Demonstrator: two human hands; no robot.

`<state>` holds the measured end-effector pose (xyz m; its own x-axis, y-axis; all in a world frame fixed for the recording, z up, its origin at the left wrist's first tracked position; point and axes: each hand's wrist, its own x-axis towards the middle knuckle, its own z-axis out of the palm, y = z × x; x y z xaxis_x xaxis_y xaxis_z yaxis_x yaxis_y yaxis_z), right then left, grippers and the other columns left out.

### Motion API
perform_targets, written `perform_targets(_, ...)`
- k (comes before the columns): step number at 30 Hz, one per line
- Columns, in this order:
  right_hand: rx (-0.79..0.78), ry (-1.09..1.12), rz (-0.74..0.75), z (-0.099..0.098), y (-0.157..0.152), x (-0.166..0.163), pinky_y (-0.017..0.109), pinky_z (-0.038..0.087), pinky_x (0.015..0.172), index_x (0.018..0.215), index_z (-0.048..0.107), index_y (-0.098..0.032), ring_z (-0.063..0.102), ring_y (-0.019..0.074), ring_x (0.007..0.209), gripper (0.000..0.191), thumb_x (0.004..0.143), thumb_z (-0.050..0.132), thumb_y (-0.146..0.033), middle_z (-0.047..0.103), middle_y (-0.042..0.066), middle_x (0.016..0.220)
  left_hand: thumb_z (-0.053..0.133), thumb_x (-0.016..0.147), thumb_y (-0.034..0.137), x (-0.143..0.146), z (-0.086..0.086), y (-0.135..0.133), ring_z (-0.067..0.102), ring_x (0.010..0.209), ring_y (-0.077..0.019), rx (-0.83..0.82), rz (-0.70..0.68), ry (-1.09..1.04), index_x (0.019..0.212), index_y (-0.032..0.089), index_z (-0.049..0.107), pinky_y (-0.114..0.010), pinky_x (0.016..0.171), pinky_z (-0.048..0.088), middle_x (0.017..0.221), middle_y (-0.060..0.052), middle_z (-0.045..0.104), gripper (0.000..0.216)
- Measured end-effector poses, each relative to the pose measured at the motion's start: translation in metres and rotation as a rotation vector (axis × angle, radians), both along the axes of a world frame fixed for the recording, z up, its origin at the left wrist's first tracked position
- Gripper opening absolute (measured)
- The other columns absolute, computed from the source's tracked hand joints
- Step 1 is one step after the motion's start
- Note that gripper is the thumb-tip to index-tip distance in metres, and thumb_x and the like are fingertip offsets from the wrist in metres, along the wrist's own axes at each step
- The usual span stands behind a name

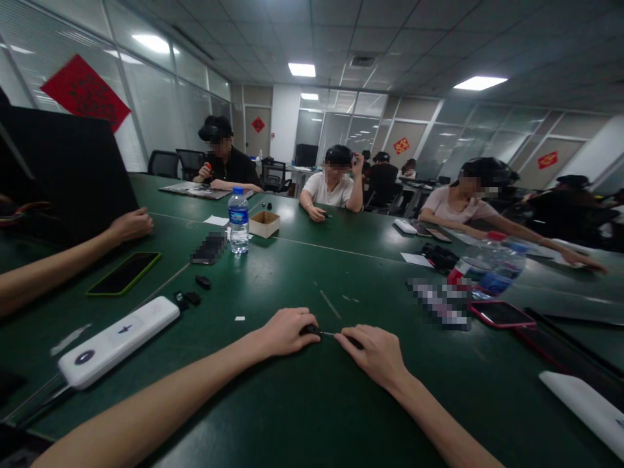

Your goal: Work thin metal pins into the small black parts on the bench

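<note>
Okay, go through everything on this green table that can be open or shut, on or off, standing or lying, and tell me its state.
Left hand: closed on a small black piece.
Right hand: pinching a thin tool that reaches the piece.
Water bottle: upright, capped.
Cardboard box: open on top.
Green-cased phone: flat, screen dark.
Red-cased phone: flat, screen dark.
Power bank: lying flat.

Green table (312, 403), water bottle (238, 220), cardboard box (264, 223), white power bank (117, 341), green-cased phone (124, 273)
</note>
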<state>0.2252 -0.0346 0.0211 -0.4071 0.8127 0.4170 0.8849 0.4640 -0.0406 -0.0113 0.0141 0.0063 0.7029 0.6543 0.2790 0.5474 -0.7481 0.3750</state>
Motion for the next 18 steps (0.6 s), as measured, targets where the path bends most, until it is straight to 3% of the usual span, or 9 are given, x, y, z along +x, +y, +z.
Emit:
perform_targets(6, -0.040, 0.068, 0.084, 0.008, -0.003, -0.010, 0.021, 0.044, 0.059, 0.087, 0.071, -0.023, 0.063, 0.0115, 0.065, 0.039, 0.095, 0.040, -0.044, 0.070, 0.002, 0.075, 0.054, 0.089, 0.044, 0.001, 0.003, -0.002, 0.058, 0.084, -0.0178, 0.052, 0.018, 0.033, 0.099, 0.020, 0.063, -0.028, 0.073, 0.043, 0.091, -0.005, 0.061, 0.028)
perform_targets(10, -0.078, 0.128, 0.082, 0.011, -0.004, -0.008, 0.022, 0.047, 0.061, 0.089, 0.071, -0.023, 0.065, 0.0124, 0.069, 0.038, 0.095, 0.039, -0.044, 0.071, 0.002, 0.080, 0.052, 0.089, 0.045, -0.001, 0.002, 0.001, 0.056, 0.089, -0.0197, 0.120, 0.116, 0.036, 0.099, 0.020, 0.064, -0.032, 0.079, 0.041, 0.096, -0.006, 0.058, 0.029)
perform_targets(14, -0.105, 0.174, 0.105, 0.010, -0.002, -0.002, 0.023, 0.050, 0.063, 0.092, 0.071, -0.024, 0.066, 0.0122, 0.070, 0.037, 0.095, 0.039, -0.044, 0.072, 0.002, 0.082, 0.048, 0.091, 0.044, -0.018, -0.002, 0.022, 0.053, 0.095, -0.0217, 0.133, 0.304, 0.050, 0.101, 0.021, 0.062, -0.037, 0.085, 0.039, 0.101, -0.006, 0.057, 0.028)
perform_targets(18, -0.116, 0.161, 0.134, 0.008, -0.001, -0.001, 0.023, 0.051, 0.063, 0.091, 0.070, -0.024, 0.065, 0.0114, 0.068, 0.036, 0.095, 0.040, -0.043, 0.071, 0.001, 0.080, 0.048, 0.091, 0.045, -0.054, -0.005, 0.059, 0.049, 0.105, -0.0254, 0.129, 0.602, 0.082, 0.100, 0.021, 0.063, -0.041, 0.090, 0.036, 0.110, -0.009, 0.053, 0.029)
